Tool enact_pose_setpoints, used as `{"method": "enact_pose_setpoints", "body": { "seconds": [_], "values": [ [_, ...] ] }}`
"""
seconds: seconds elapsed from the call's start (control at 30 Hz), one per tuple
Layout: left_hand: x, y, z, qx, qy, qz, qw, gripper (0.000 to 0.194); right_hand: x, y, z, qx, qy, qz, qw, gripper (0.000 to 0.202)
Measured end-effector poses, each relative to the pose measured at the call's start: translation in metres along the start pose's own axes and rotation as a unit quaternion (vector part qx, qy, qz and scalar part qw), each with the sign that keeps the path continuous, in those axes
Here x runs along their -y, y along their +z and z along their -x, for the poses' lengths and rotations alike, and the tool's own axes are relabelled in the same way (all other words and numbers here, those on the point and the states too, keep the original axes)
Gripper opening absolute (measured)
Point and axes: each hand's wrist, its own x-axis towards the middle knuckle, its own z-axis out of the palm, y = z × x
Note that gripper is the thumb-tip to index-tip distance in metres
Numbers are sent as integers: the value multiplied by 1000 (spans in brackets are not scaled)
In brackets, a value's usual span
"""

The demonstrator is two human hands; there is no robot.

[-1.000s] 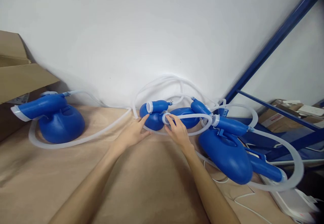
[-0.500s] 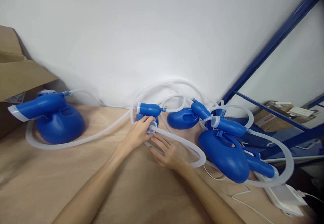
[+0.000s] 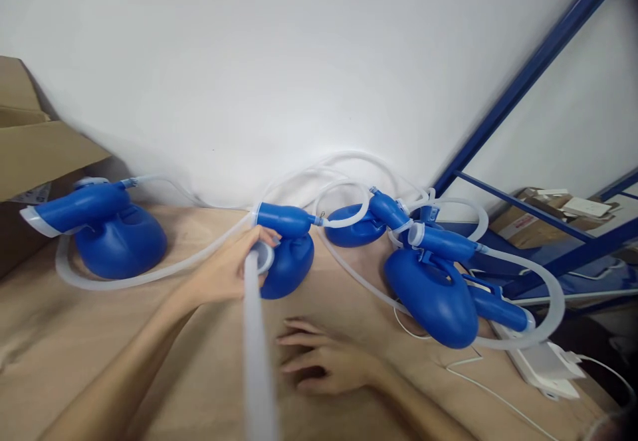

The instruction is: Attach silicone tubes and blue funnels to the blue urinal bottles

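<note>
My left hand [image 3: 234,265] is closed around the white-capped mouth of a blue urinal bottle [image 3: 289,262], which rests on the table. Attached to this bottle is a blue funnel-shaped receiver [image 3: 285,219] lying sideways above the body. From the white cap [image 3: 265,256] a translucent hose [image 3: 256,354] runs down towards me, blurred at its near end. My right hand [image 3: 331,360] hovers low over the table to the right of that hose, fingers apart and holding nothing.
Another blue urinal bottle [image 3: 122,245] stands at the left beside a cardboard box [image 3: 44,155]. More blue bottles [image 3: 433,298] with looped hoses lie at the right. A white power strip [image 3: 541,368] with cables sits near a blue metal rack [image 3: 528,76]. The white wall is behind.
My left hand has turned the bottle, moving its capped mouth leftward, so the hose now points at me instead of right. My right hand has left the cap and moved down, towards me.
</note>
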Motion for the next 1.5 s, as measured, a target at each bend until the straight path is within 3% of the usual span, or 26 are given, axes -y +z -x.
{"method": "enact_pose_setpoints", "body": {
  "seconds": [0.1, 0.2, 0.27, 0.33, 0.4, 0.47, 0.6, 0.7, 0.77, 0.87, 0.97, 1.03, 1.1, 1.17, 1.23, 1.37, 1.5],
  "values": [
    [4, -11, 23, 30, -10, 19, 999, 32, 1, -46, 11, -15, 60, -99, 993, 26],
    [4, -16, 30, 66, -6, 36, 997, 29, -5, -86, 2, -161, 168, -14, 972, 27],
    [2, -13, 27, 89, 3, 50, 995, 27, -16, -101, -12, -217, 211, 44, 952, 52],
    [-1, -6, 23, 108, 9, 57, 992, 27, -31, -106, -28, -189, 236, 62, 951, 75],
    [-4, 2, 21, 124, 8, 40, 991, 25, -50, -104, -40, -145, 250, 44, 956, 79],
    [-3, 9, 20, 130, 4, 17, 991, 20, -67, -97, -49, -138, 255, 22, 957, 75],
    [23, 14, 18, 92, -14, 36, 995, 30, -89, -78, -58, -215, 231, 50, 948, 68],
    [49, -1, 13, 50, -34, 14, 998, 43, -97, -66, -62, -279, 248, 105, 922, 66],
    [54, -22, 12, 29, -57, -5, 998, 44, -98, -60, -64, -295, 258, 114, 913, 62],
    [26, -53, 18, -54, -132, -58, 988, 43, -97, -57, -68, -298, 250, 122, 913, 59],
    [-22, -54, 33, -119, -125, -139, 975, 42, -95, -55, -70, -301, 251, 141, 909, 55],
    [-42, -31, 43, -84, -95, -232, 964, 47, -93, -53, -71, -298, 261, 147, 906, 55],
    [-44, 1, 46, -9, -80, -292, 953, 50, -92, -50, -71, -302, 273, 154, 900, 55],
    [-30, 29, 39, 39, -78, -335, 938, 65, -90, -48, -70, -316, 282, 162, 891, 57],
    [-10, 43, 23, 64, -78, -358, 928, 71, -88, -46, -69, -334, 285, 167, 883, 58],
    [23, 35, -14, 73, 5, -368, 927, 50, -84, -45, -65, -351, 288, 142, 879, 50],
    [39, 23, -36, 114, 59, -378, 917, 31, -86, -43, -63, -356, 292, 149, 875, 46]
  ]
}}
